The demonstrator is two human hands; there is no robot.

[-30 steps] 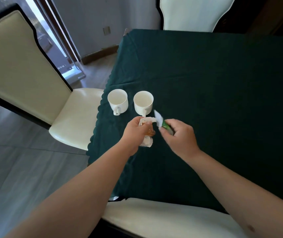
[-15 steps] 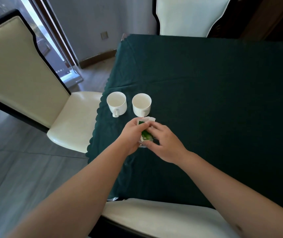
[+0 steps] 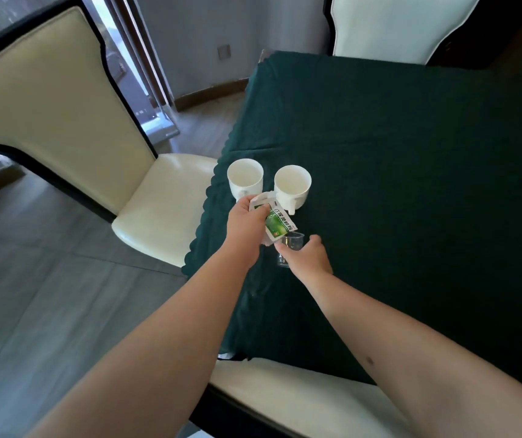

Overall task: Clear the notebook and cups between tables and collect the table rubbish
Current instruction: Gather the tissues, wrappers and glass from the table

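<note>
While the left hand grips a green sachet and white scraps just before the cups, the right hand closes round a small clear cup; light, thin, likely crushable; best held by its sides.

A dark green tablecloth covers the table. Cream chairs stand at its left, far and near sides. Possibly a wall socket behind.

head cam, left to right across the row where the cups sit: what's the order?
Cream chair back → cream chair seat → left white cup → right white cup → bare dark green tablecloth. Both cups stand upright and apart, near the table's left edge.
</note>
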